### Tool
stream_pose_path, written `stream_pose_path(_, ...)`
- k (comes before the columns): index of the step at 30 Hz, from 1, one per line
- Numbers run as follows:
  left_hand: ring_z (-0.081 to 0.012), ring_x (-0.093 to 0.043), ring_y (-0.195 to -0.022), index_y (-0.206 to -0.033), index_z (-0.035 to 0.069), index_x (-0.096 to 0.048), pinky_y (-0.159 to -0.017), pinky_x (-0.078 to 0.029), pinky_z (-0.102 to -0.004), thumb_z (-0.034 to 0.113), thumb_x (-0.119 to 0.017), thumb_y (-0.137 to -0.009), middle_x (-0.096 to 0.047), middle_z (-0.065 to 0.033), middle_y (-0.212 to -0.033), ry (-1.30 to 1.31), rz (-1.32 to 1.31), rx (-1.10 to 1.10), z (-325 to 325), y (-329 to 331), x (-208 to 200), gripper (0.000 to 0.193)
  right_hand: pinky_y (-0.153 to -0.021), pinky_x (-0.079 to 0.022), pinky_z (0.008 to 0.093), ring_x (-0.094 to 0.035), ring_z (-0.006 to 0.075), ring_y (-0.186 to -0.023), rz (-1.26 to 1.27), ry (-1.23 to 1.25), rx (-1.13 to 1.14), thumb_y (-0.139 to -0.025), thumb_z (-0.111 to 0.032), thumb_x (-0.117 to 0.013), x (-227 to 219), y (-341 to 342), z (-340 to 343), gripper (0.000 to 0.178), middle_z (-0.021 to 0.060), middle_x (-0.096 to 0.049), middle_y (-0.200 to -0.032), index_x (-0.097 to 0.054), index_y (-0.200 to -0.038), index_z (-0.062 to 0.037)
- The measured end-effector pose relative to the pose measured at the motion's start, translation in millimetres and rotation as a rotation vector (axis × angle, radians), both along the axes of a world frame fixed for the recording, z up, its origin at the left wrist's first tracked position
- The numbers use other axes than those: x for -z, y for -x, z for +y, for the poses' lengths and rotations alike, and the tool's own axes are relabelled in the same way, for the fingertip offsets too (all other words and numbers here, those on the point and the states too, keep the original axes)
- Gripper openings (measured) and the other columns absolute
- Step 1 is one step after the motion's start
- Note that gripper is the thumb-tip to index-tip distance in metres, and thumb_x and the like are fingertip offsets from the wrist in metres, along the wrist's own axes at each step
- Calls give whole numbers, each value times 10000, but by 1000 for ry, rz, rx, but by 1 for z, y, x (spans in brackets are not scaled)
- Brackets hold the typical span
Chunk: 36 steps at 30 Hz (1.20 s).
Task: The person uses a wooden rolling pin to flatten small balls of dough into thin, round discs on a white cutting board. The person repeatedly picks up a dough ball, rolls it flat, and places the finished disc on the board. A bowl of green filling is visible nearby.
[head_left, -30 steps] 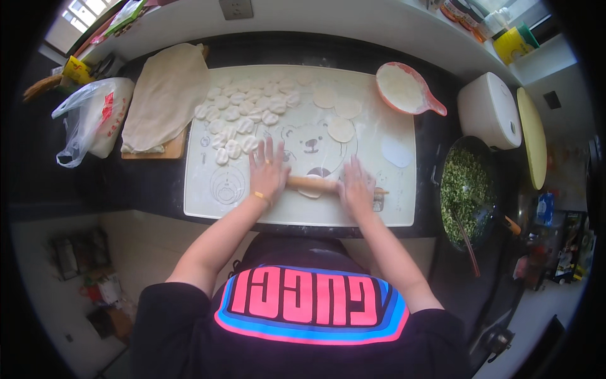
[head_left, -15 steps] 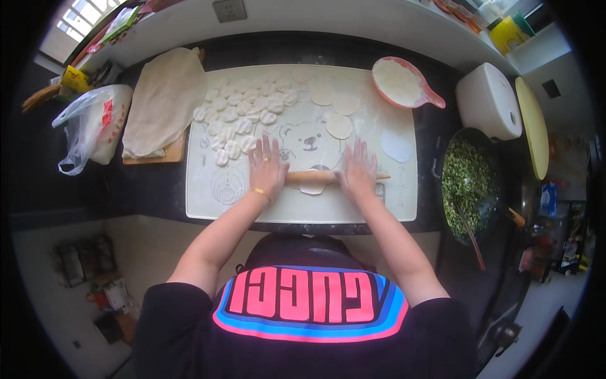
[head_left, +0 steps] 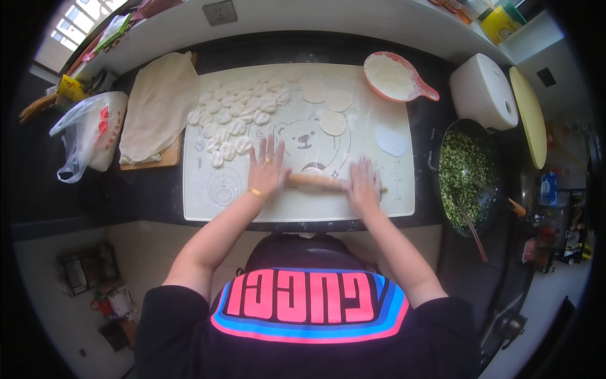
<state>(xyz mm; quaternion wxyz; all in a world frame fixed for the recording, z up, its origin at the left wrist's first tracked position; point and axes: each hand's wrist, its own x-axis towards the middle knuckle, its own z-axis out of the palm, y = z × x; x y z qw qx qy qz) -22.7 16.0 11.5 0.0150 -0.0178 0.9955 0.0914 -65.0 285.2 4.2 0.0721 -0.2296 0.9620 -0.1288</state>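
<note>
Left hand (head_left: 267, 169): flat, fingers spread, palm pressed on left end of rolling pin (head_left: 319, 182). Right hand (head_left: 363, 184): flat, fingers spread, palm on right end of pin. No grip closure on either; both press down from above.

Rolling pin: wooden, lies approx. horizontal across lower centre of white pastry mat (head_left: 391, 202), between both hands, on top of a dough disc (head_left: 312, 170) partly hidden under it.

Mat: on dark desk (head_left: 151, 196), bear drawing at centre. Upper left of mat: cluster of small dough pieces (head_left: 233, 117). Upper right of mat: several rolled flat wrappers (head_left: 332, 122), well apart from pin.

Beyond mat, top right: pink scoop-shaped bowl w/ flour (head_left: 394, 77). Right of mat: dark bowl of chopped green filling (head_left: 468, 177) w/ chopsticks (head_left: 470, 221) resting in it. White appliance (head_left: 485, 91) above bowl.

Left of mat: cloth-covered cutting board (head_left: 158, 114); plastic bag (head_left: 88, 132) further left.
</note>
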Motion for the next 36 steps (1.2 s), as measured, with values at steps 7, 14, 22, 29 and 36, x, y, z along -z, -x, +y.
stream_pose_path(7, -367, -110, -1377, -1434, 91, -205, -1083, -90, -551, 379, -474, -873, -99, -186, -1498, 17, -47, 60, 8, -28, 0, 685, -1068, -94, 547, -123, 323, -1385, 46, 48, 5, -833, -395, -541, -1, -27, 10, 687, 195, -151, -1483, -311, -1376, -43)
stream_pose_path(14, -383, -116, -1370, -1431, 81, -208, -1093, -122, -511, 355, -454, -891, -116, -221, -1484, 3, 113, -157, -2, 46, 13, 653, -1063, -93, 561, -119, 311, -1386, 87, -19, 135, -843, -420, -528, -7, 53, -34, 666, 201, -150, -1481, -347, -1359, -40)
stream_pose_path(22, -388, -105, -1370, -1432, 77, -202, -1092, -120, -517, 360, -457, -887, -122, -228, -1479, 65, 22, 22, 3, 10, 0, 665, -1056, -98, 578, -127, 335, -1378, 88, 64, 62, -831, -422, -544, 5, 3, -8, 670, 207, -154, -1475, -358, -1347, -39)
stream_pose_path(29, -388, -93, -1373, -1437, 93, -196, -1093, -112, -523, 352, -458, -886, -94, -217, -1488, -35, 50, -9, 4, 25, 9, 662, -1058, -115, 565, -167, 338, -1364, 147, 20, 83, -824, -411, -561, 12, 28, -10, 654, 208, -211, -1454, -381, -1332, -40)
stream_pose_path(36, -405, -75, -1369, -1437, 94, -189, -1088, -110, -528, 274, -506, -865, -84, -208, -1490, -106, -67, 94, -1, -55, 8, 678, -1045, -180, 513, -306, 260, -1317, 235, 72, -114, -760, -291, -658, -1, -55, 7, 493, 137, -335, -1407, -480, -1165, -75)
